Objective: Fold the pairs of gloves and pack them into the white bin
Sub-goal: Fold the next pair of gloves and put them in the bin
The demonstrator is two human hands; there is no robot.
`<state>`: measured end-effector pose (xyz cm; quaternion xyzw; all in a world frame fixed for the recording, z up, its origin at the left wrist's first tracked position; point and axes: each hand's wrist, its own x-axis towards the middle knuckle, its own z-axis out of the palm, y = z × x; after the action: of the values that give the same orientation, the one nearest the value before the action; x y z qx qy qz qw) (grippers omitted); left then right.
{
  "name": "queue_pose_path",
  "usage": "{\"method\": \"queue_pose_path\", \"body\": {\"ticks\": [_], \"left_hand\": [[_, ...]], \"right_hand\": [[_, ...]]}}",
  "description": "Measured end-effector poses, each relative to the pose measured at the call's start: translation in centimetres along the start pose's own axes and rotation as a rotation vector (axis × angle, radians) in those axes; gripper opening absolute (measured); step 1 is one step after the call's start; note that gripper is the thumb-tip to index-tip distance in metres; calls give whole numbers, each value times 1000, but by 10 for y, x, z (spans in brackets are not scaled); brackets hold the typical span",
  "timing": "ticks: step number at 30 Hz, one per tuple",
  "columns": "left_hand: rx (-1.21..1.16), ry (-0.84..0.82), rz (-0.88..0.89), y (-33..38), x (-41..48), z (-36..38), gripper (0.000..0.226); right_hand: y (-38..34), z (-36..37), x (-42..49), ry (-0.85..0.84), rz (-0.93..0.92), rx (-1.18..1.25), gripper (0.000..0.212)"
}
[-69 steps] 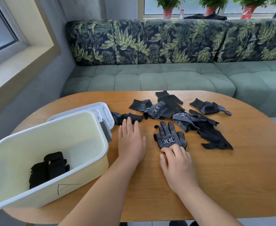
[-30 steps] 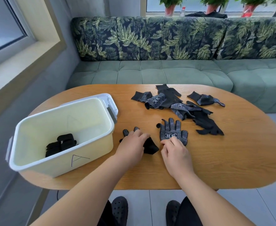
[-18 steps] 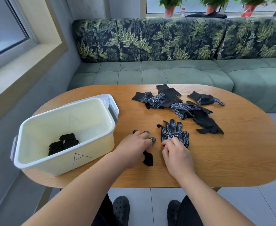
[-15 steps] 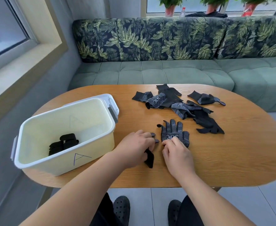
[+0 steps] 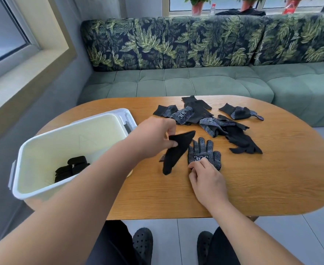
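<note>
The left hand (image 5: 153, 138) pinches a limp black knit glove (image 5: 174, 152), whose fingertips hang hidden. The right hand (image 5: 207, 180), fingers (image 5: 199, 165) together, presses the dotted black glove's (image 5: 205, 152) cuff, covering it. The forearm hides the white plastic bin's (image 5: 34, 146) front.

One black glove (image 5: 174, 152) hangs cuff-up above the table, fingers drooping. Just beside it, a dotted glove (image 5: 205, 153) lies flat, palm up, fingers pointing away. A loose heap of gloves (image 5: 214, 121) lies farther back. The white bin (image 5: 29, 150) stands at the left, open, with folded black gloves (image 5: 71, 168) on its floor.
</note>
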<state>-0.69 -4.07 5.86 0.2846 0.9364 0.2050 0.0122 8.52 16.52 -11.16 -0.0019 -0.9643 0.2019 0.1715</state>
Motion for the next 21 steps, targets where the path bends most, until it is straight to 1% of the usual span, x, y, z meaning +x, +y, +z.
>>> {"method": "queue_pose_path", "body": {"ticks": [2,4,6,9,11,12,14,16,18,19,21], "left_hand": [[-1,81,-4,-2,7,-7,28],[27,206,16,-3,15,-11,23],[124,350,37,-2,22,-14,16],[224,557,127,0,26,-13,17],[226,607,208,1,20,0,16],[224,591,244,0,15,13,14],[210,474,247,-2,-3,46,15],[184,284,160,-11,-26,85,28],[133,84,65,-26,-50,120,46],[115,30,51,-32,-61,131,50],[83,42,78,-39,-76,140,43]], "right_hand": [[1,2,0,3,3,4,17],[2,3,0,5,8,9,17],[2,4,0,0,6,11,17],[2,3,1,3,5,8,16],[1,3,1,8,5,6,16],[1,3,1,9,5,2,16],[2,4,1,7,7,-5,16],[2,4,1,10,12,-4,16],[2,4,1,16,12,0,16],[2,4,1,17,9,4,16],[2,4,0,17,3,14,15]]}}
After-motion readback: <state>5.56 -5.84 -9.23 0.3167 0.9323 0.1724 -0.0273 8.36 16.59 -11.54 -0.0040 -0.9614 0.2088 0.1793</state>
